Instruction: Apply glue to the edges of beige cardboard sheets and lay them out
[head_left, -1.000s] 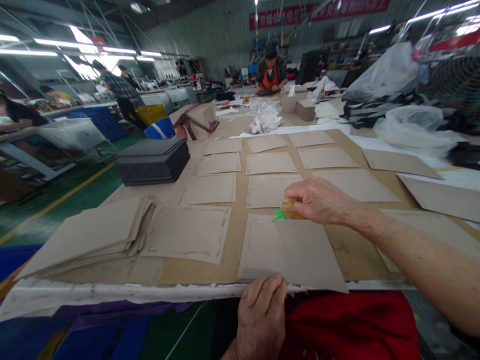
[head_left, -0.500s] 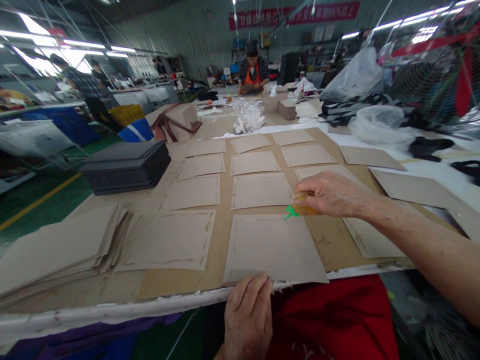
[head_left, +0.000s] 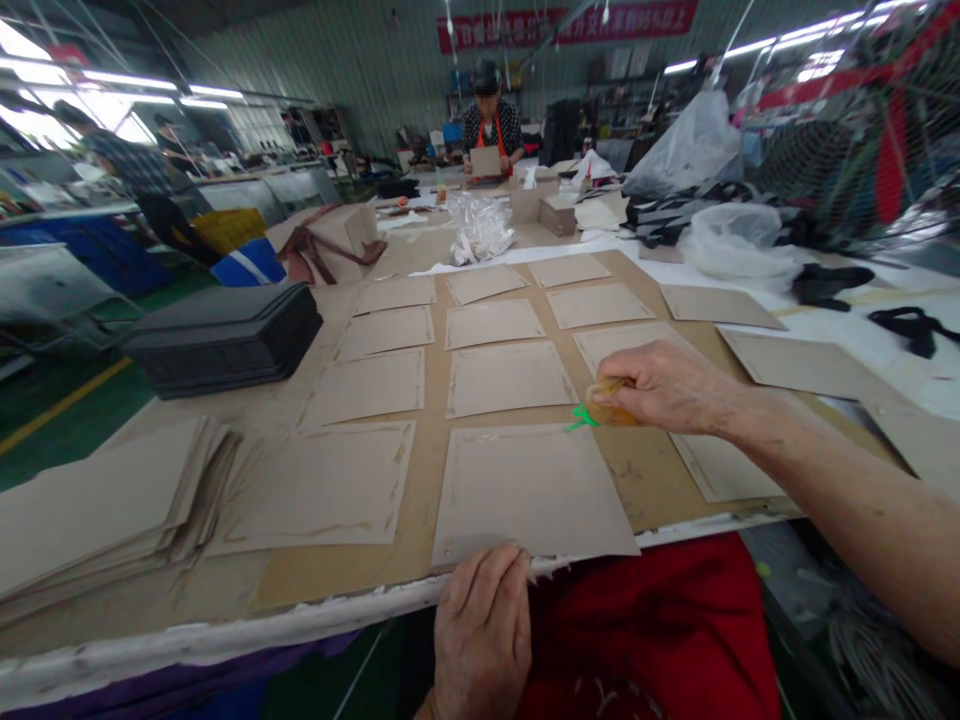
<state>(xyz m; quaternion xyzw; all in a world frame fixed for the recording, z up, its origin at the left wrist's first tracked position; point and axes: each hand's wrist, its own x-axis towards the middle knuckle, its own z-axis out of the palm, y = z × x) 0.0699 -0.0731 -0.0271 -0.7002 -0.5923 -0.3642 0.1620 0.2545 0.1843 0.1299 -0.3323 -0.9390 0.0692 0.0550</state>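
My right hand [head_left: 656, 385] is closed around a squeezable glue bottle [head_left: 613, 405] of amber colour, its green tip [head_left: 582, 417] at the far right corner of the nearest grey-brown cardboard sheet [head_left: 525, 490]. A thin line of glue shows along that sheet's far edge. At the sheet's near edge, my left hand [head_left: 484, 625] lies with fingers laid flat over the table edge, gripping nothing visible; the thumb is hidden. More cardboard sheets [head_left: 511, 380] lie in rows beyond, with glue streaks along their borders.
Left, there is a fanned stack of cardboard [head_left: 90, 500] and a dark pile of boards [head_left: 225, 340]. A clear plastic bag [head_left: 480, 230] and a wrapped box [head_left: 330, 240] stand farther back. A fan [head_left: 840, 150] is at right. Another person [head_left: 491, 130] works across the table.
The bottle tip has moved slightly right along the sheet's far edge to its corner. My view has turned a little right. The person opposite has raised a board.
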